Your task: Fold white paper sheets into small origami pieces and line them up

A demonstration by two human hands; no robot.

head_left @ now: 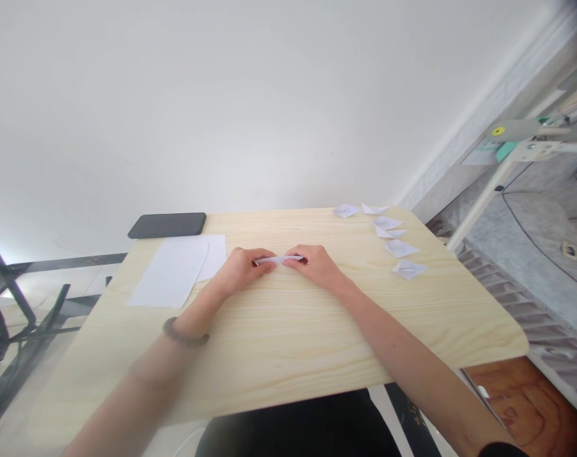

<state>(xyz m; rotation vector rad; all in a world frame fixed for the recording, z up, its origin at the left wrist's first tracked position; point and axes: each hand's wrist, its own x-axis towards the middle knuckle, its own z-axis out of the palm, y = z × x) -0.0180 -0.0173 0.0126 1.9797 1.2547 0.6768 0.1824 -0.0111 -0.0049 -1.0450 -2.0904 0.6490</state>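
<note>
Between my two hands, over the middle of the wooden table [288, 343], is a small piece of folded white paper [279, 259], seen nearly edge-on. My left hand [244, 270] pinches its left end between thumb and fingers; a dark beaded bracelet [186, 333] is on that wrist. The paper's right end is gripped by my right hand [314, 263], thumb on the near side. My fingers partly cover the paper, so its full fold shape is hidden. Several folded white paper boats [402, 248] stand along the table's right side.
Loose white paper sheets [171, 276] lie overlapping at the table's left. Behind them, by the wall [269, 101], rests a black phone [168, 225]. A white metal frame [488, 190] rises beyond the right edge, and dark metal legs [12, 285] stand off to the left.
</note>
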